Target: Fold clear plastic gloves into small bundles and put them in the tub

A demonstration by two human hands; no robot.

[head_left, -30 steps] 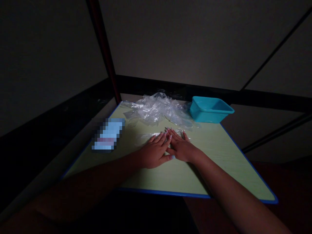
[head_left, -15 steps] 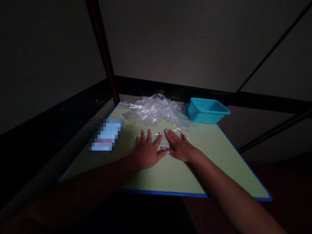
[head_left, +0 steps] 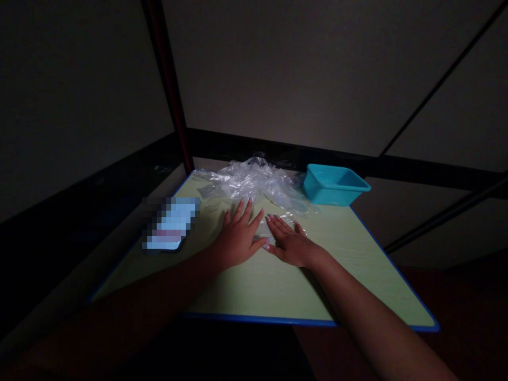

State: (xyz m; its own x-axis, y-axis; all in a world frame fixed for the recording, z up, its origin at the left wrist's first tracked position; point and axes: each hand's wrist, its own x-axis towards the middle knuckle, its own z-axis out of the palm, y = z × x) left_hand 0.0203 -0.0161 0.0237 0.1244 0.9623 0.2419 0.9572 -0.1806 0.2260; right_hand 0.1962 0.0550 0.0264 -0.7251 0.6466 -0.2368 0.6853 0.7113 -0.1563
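I've got my left hand (head_left: pixel 239 243) spread just apart from my right hand (head_left: pixel 291 243), which lies flat over clear plastic film (head_left: pixel 262 230) near the crumpled plastic heap (head_left: pixel 256 182), so light, even outward strokes should smooth best.

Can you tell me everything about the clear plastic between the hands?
The clear plastic looks thin and shiny, with crinkles at its far edge. It lies flat on the pale green table, nearer than the crumpled pile. The right hand covers part; I can't tell whether the left hand touches it.
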